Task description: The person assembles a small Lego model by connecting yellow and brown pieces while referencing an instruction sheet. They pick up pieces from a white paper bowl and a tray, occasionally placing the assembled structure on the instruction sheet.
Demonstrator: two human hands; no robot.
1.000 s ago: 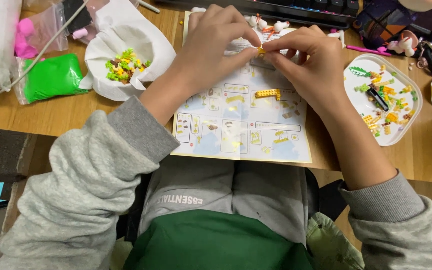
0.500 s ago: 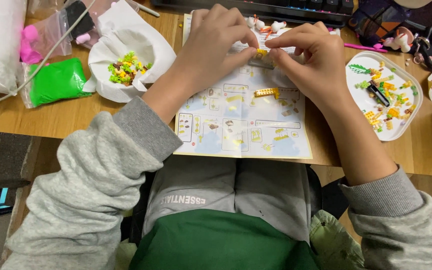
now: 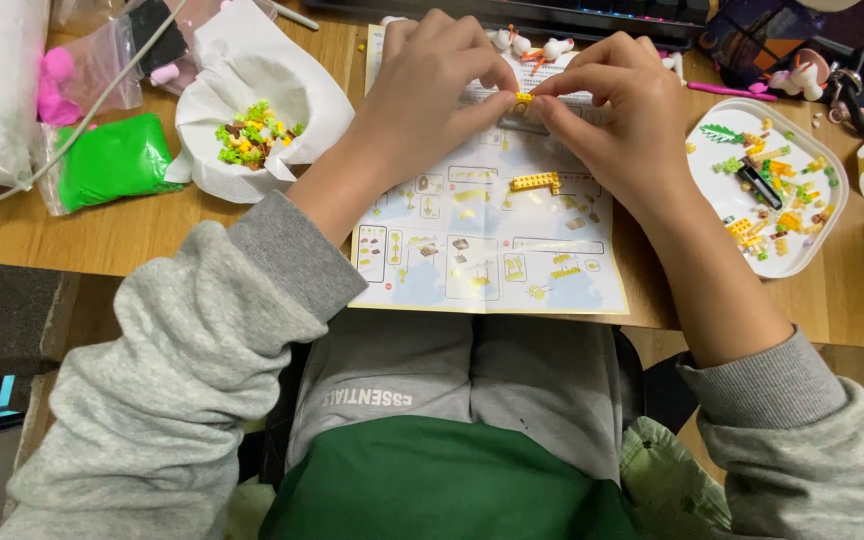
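Head view: top centre.
Left hand [image 3: 432,90]: pinches tiny yellow brick [image 3: 523,99].
Right hand [image 3: 617,110]: pinches it too, steadying.
Instruction sheet [image 3: 492,250]: flat beneath, readable.

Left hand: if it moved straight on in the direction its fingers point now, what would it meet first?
The left hand points right, pinching a small yellow piece. It would meet the right hand's fingertips almost at once; both hands seem to grip that piece, though contact depth is unclear.

Yellow brick [image 3: 523,99]; green bag [image 3: 112,160]; probably white tray [image 3: 824,240].
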